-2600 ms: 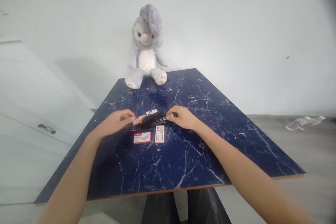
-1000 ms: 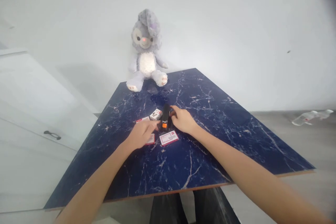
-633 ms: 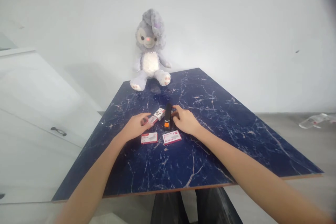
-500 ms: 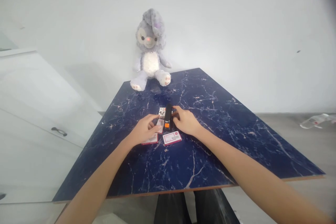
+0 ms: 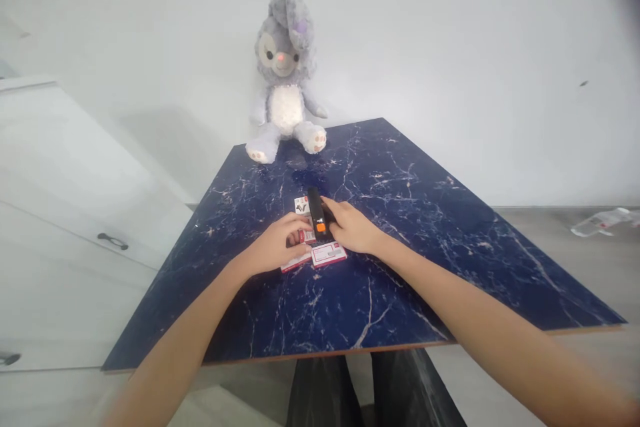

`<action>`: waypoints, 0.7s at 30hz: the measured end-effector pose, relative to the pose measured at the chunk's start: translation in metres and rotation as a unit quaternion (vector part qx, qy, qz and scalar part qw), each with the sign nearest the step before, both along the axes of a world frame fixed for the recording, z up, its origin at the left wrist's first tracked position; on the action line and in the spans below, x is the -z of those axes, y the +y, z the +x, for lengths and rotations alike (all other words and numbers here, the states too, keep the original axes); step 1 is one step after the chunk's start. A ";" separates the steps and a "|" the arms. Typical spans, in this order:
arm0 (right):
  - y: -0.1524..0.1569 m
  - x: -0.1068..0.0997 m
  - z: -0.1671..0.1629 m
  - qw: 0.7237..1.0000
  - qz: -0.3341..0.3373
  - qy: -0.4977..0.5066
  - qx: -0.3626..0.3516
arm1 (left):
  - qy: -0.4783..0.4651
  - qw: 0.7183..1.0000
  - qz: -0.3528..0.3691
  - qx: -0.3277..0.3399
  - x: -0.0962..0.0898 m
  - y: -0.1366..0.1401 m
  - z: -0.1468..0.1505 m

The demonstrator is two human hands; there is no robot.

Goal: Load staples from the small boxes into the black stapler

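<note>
Labels first: the front right box [image 5: 329, 254] has a white face, red border, red logo patch at its upper right corner and a grey picture; print too small to read. The rear box [image 5: 301, 205] has a dark graphic on white plus red at the corner, also no legible words. The black stapler [image 5: 316, 213] has a small pale mark by its orange end, unreadable.

Orientation: stapler's long axis runs front to back, orange end toward the person, far end angled slightly left.

Looks: slim black body, squarish bright orange front.

Location: mid blue marbled table [image 5: 400, 267], behind the front right box, with the rear box just beside it on the left.

Right hand [image 5: 353, 228]: half-curled along the stapler's right side; can't tell if it's gripping or only touching. Left hand [image 5: 275, 243]: thumb and fingers apart, thumb at the front left box [image 5: 294, 265], fingers over the red-and-white middle box [image 5: 307, 236].

Grey plush rabbit [image 5: 287, 107] sits at the back.
</note>
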State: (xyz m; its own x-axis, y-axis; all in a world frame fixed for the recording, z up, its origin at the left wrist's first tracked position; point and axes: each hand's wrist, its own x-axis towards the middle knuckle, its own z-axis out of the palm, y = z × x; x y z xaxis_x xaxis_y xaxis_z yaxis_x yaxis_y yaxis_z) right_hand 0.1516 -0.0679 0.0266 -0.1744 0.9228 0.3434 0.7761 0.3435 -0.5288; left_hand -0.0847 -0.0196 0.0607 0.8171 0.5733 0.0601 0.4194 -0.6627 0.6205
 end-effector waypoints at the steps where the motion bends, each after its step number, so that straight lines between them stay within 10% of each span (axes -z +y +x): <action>1: -0.002 -0.005 0.001 1.000 -0.006 0.000 0.029 | 0.009 1.000 0.011 -0.001 -0.003 0.000 -0.001; 4: -0.012 -0.027 0.007 0.997 -0.057 -0.023 0.043 | 0.077 0.997 -0.005 -0.001 -0.016 0.003 -0.014; 9: -0.023 -0.047 0.018 0.962 -0.187 -0.066 -0.185 | 0.197 0.975 -0.102 0.023 -0.034 0.005 -0.033; 21: -0.029 -0.057 0.019 0.974 -0.152 0.046 -0.160 | 0.034 0.995 0.016 -0.088 -0.011 0.004 -0.009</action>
